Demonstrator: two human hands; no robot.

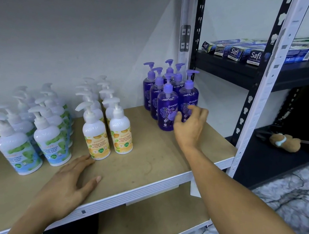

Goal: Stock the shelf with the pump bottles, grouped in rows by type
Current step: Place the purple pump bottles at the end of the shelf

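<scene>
Purple bottles (168, 99) stand packed together at the back right corner of the shelf (154, 156) in the head view, two of them at the front. The right hand (190, 125) is in front of this pair, fingers loosely curled, thumb over the left one and fingertips over the right one. It is not closed round either, and I cannot tell whether it touches them.

The main risk, as I judge it, is a domino fall. The bottles are tall, top-heavy with pumps and nearly touching, so a careless push on a front one could tip it into those behind. A pull could drag it towards the shelf edge.

The left hand (70, 182) lies flat on the shelf near its front edge, fingers straight and spread. Its fingertips are just beside the front orange bottle (96, 138), and a slide forward could knock that bottle out of its row.
</scene>
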